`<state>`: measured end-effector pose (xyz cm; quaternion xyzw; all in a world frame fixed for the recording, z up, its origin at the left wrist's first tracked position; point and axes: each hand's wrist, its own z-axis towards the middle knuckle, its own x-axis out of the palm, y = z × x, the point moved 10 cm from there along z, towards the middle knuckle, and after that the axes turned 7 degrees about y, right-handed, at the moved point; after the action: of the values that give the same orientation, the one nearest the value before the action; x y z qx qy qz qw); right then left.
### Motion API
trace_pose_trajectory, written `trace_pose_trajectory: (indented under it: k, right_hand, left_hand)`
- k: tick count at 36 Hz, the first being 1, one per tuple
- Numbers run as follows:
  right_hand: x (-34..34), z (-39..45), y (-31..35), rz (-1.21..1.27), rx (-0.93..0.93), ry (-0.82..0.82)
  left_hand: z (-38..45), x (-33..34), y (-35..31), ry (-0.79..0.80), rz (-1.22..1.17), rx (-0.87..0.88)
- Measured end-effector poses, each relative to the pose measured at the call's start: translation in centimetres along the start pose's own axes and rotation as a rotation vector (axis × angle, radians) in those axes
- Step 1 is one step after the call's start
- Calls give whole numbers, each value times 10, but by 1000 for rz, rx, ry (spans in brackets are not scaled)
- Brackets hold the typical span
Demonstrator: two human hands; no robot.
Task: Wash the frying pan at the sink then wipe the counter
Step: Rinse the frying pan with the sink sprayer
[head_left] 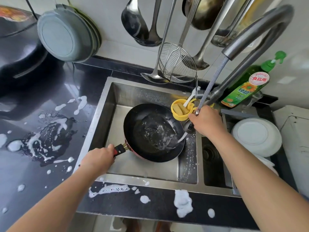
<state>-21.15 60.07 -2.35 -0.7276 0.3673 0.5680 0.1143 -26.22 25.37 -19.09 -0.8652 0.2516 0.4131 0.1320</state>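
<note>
While the dark table spreads wide on the left, splashed with white foam and carrying a big black wok lid at its far corner, the steel sink is set into its middle with a second, smaller basin just to the right. The frying pan sits tilted inside the main basin, dark and wet, with water pooled in its bowl and its handle pointing toward the near left. A curved tap arches over the right side, and its pull-out hose runs down to a spray head that sends a white stream onto the pan's right rim. A stack of white plates rests over the smaller basin, and a green bottle of dish soap stands behind the tap. The left hand wraps its grip round the pan's red and black handle, fingers curled closed on it. The right hand clasps the spray head, fingers curled about it. A small yellow cup with a white brush in it sits at the sink's back edge, just beside the right hand.
</note>
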Motion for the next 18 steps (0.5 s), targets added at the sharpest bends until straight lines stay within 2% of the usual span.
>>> trace_pose_trajectory:
  k: [6, 12, 15, 18]
  right_hand:
    - [17, -15, 3, 103, 43, 159]
    - [38, -28, 33, 465, 12, 282]
    - [46, -22, 57, 635, -45, 270]
    - [44, -12, 72, 697, -79, 169]
  left_hand:
    - [1, 1, 2, -11, -33, 5]
    - [6, 7, 6, -15, -44, 0]
    - [7, 8, 9, -14, -48, -8]
    - [6, 8, 7, -9, -51, -2]
